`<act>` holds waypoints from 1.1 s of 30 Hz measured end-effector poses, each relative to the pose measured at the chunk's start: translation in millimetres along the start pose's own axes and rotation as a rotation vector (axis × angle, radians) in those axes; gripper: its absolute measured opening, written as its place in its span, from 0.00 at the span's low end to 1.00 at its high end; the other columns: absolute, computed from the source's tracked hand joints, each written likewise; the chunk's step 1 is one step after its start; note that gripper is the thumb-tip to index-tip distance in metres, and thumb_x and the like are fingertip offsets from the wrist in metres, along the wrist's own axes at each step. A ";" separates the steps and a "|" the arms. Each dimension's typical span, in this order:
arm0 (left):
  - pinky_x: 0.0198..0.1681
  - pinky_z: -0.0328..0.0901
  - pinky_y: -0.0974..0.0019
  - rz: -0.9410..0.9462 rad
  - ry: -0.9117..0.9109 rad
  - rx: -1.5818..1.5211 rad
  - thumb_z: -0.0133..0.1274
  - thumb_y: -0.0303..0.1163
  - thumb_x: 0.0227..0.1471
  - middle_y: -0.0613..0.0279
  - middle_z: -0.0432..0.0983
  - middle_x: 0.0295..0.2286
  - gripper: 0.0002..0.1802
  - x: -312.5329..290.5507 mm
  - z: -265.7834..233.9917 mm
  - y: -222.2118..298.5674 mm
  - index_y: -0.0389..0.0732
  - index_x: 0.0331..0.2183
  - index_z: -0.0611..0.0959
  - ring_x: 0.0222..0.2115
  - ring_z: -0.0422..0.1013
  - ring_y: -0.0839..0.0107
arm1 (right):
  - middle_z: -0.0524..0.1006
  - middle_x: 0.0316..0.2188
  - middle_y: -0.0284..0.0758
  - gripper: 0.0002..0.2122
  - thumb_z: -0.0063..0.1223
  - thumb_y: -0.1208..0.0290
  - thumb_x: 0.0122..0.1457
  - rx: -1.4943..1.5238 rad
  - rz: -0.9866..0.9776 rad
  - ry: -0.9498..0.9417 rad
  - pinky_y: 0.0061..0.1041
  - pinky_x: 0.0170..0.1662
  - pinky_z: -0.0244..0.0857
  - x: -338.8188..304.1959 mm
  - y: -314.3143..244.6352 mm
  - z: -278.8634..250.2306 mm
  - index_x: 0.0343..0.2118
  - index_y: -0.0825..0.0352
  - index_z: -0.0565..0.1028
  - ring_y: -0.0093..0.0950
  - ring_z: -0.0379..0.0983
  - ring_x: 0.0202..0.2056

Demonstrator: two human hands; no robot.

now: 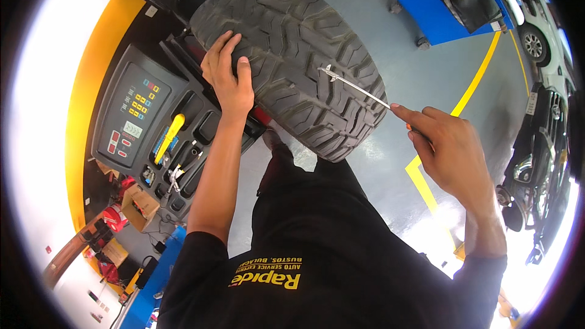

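A large black tyre [292, 55] with chunky tread blocks stands upright in front of me, at the top middle. My left hand [228, 76] lies on its left side, fingers stretched over the tread and holding nothing. In my right hand [448, 146] is what looks like a screwdriver [361, 90], with a long thin metal shaft. Its handle is mostly hidden in my closed fingers; a bit of orange shows. The shaft reaches left across the tread, and a small pale, wider shape sits at its far end, too small to make out.
Left of the tyre is a machine's control panel [137, 106] with coloured buttons. Its tray [210, 125] holds a yellow-handled tool [170, 137] and pliers [175, 176]. A blue wheeled cart [426, 9] stands at the far right, with parked cars [536, 140] beyond a yellow floor line [478, 76].
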State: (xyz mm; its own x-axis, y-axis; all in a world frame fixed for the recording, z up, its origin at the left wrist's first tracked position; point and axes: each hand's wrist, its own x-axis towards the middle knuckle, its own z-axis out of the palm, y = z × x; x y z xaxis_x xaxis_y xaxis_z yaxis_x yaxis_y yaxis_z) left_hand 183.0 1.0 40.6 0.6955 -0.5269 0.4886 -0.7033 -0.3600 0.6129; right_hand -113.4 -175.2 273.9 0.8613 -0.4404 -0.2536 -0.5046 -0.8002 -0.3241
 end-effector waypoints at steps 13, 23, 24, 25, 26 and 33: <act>0.69 0.47 0.54 -0.059 0.024 -0.031 0.49 0.34 0.60 0.61 0.73 0.60 0.24 -1.6 2.3 4.4 0.45 0.57 0.83 0.63 0.61 0.58 | 0.75 0.30 0.34 0.21 0.53 0.79 0.60 -0.465 -0.115 -0.291 0.35 0.28 0.68 14.9 -63.7 -31.4 0.58 0.64 0.79 0.34 0.76 0.25; 0.62 0.51 0.56 0.045 0.094 -0.125 0.50 0.32 0.52 0.61 0.79 0.53 0.21 6.1 4.5 -5.2 0.44 0.47 0.87 0.54 0.66 0.58 | 0.81 0.33 0.32 0.23 0.60 0.75 0.57 -0.760 -0.354 -0.808 0.36 0.37 0.73 203.3 -93.8 -88.9 0.57 0.56 0.81 0.33 0.77 0.30; 0.62 0.51 0.56 0.046 0.103 -0.108 0.50 0.32 0.51 0.61 0.79 0.52 0.20 3.0 -2.4 -10.6 0.44 0.45 0.88 0.53 0.67 0.58 | 0.81 0.33 0.31 0.23 0.61 0.74 0.57 -0.779 -0.341 -0.938 0.35 0.37 0.73 232.7 -108.7 -85.6 0.58 0.55 0.81 0.32 0.77 0.29; 0.61 0.52 0.56 0.064 0.107 -0.112 0.50 0.32 0.51 0.61 0.80 0.52 0.20 4.7 1.5 -9.0 0.44 0.44 0.88 0.53 0.67 0.58 | 0.81 0.33 0.31 0.24 0.61 0.73 0.56 -0.783 -0.309 -1.048 0.35 0.36 0.73 251.1 -113.2 -82.6 0.58 0.54 0.81 0.31 0.77 0.29; 0.61 0.52 0.56 0.075 0.108 -0.102 0.49 0.32 0.51 0.61 0.80 0.51 0.19 3.8 1.9 -5.4 0.44 0.44 0.88 0.52 0.68 0.59 | 0.82 0.33 0.30 0.25 0.62 0.73 0.56 -0.762 -0.304 -1.158 0.34 0.36 0.73 267.1 -116.1 -79.5 0.59 0.53 0.81 0.30 0.76 0.29; 0.62 0.52 0.56 0.057 0.060 -0.014 0.46 0.36 0.57 0.60 0.80 0.52 0.20 -27.5 -5.7 4.0 0.41 0.44 0.87 0.53 0.68 0.59 | 0.85 0.36 0.28 0.30 0.66 0.69 0.53 -0.684 -0.369 -1.726 0.33 0.35 0.74 309.1 -50.6 66.4 0.63 0.48 0.79 0.25 0.77 0.28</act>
State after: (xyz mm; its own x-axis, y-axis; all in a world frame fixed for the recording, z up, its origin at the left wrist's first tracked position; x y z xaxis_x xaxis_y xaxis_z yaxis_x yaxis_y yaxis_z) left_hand 161.9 18.4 33.1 0.6622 -0.4993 0.5588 -0.7402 -0.3197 0.5916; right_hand 174.3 -243.8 151.4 -0.3078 0.2543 -0.9168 0.1467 -0.9394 -0.3098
